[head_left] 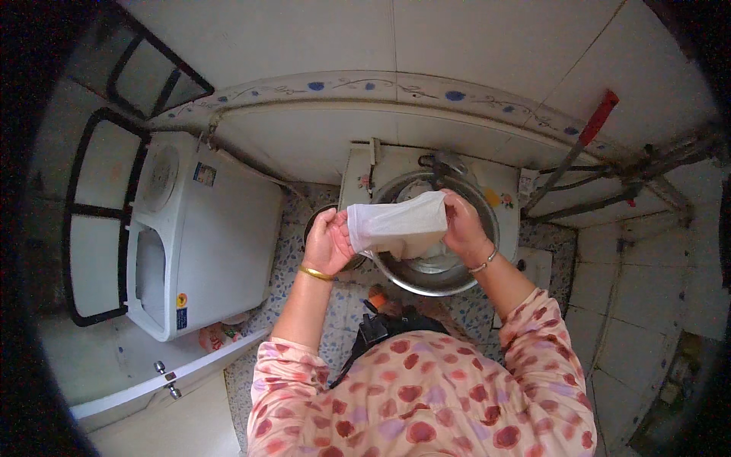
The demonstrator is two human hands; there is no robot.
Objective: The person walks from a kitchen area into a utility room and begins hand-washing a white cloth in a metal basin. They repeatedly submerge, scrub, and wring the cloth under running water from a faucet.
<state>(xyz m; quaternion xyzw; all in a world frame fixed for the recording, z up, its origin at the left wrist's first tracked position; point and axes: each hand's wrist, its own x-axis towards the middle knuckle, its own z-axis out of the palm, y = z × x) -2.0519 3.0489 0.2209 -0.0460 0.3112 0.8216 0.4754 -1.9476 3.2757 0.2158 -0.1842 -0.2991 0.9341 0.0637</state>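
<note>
Both my hands stretch a thin white cloth (400, 221), shaped like a short tube or sock, sideways above a large metal basin (491, 209). My left hand (331, 242) is closed on its left edge, with fingertips against the cloth's rim. At the other end my right hand (464, 228) grips the cloth's upper right corner, its fingers partly hidden by the fabric. The cloth hangs slack below and looks damp and see-through in places. Inside the basin, some pale material shows beneath it, too unclear to name.
Behind the basin stands a dark tap (445, 169) on a white, flower-patterned surface (354, 171). A white washing machine (228, 221) is at the left, beside a bathtub rim (205, 354). A red-handled tool (598, 118) leans at the right near a rusty pipe rack (647, 183).
</note>
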